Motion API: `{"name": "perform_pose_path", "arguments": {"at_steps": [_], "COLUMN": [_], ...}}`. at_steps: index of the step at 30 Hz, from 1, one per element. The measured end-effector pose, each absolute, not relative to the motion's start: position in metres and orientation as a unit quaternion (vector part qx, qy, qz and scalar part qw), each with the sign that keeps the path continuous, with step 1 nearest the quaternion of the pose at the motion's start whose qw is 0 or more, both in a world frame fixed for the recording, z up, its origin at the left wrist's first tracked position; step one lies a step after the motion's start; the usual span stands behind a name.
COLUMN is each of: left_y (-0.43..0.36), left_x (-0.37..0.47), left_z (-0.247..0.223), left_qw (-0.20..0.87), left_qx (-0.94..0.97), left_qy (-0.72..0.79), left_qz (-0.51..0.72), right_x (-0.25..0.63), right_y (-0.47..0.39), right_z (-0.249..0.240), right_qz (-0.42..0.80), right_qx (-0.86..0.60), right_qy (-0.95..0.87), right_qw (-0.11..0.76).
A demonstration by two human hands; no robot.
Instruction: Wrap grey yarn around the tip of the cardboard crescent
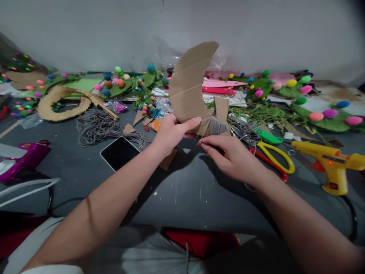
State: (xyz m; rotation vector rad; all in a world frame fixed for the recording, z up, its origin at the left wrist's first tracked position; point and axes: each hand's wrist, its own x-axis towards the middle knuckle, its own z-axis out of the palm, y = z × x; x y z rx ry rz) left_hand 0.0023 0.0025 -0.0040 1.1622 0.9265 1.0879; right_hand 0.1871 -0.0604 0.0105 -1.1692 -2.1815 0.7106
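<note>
A cardboard crescent (188, 83) stands upright above the table, gripped near its lower end by my left hand (173, 131), thumb in front and fingers behind. Grey yarn (216, 126) is wound in close turns around the crescent's lower right tip. Just below that wrapping, my right hand (224, 152) pinches a thin strand of the yarn between thumb and fingertips. The strand runs up to the cardboard. A loose heap of grey yarn (92, 127) lies on the table at the left, trailing towards my left forearm.
A phone (119, 152) lies beside my left forearm. Scissors (275, 160) with red and yellow handles and a yellow glue gun (333, 163) are at the right. A ring-shaped cardboard piece (61, 104) sits at the left. Felt leaves with pompoms (327, 114) line the back.
</note>
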Motion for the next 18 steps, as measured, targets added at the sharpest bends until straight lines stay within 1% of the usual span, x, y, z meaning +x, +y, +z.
{"name": "perform_pose_path", "arguments": {"at_steps": [3,12,18], "left_y": [0.004,0.008,0.008], "left_x": [0.001,-0.004,-0.005], "left_z": [-0.002,-0.003,-0.002], "left_qw": [0.621,0.622,0.664], "left_qx": [0.488,0.480,0.470], "left_qy": [0.391,0.383,0.345], "left_qz": [0.473,0.487,0.468], "right_x": [0.187,0.196,0.205], "right_y": [-0.059,-0.051,-0.040], "right_z": [0.009,0.005,-0.004], "right_qz": [0.255,0.268,0.278], "right_qx": [-0.452,-0.461,-0.468], "right_qy": [-0.812,-0.797,-0.787], "right_qw": [0.267,0.284,0.290]}}
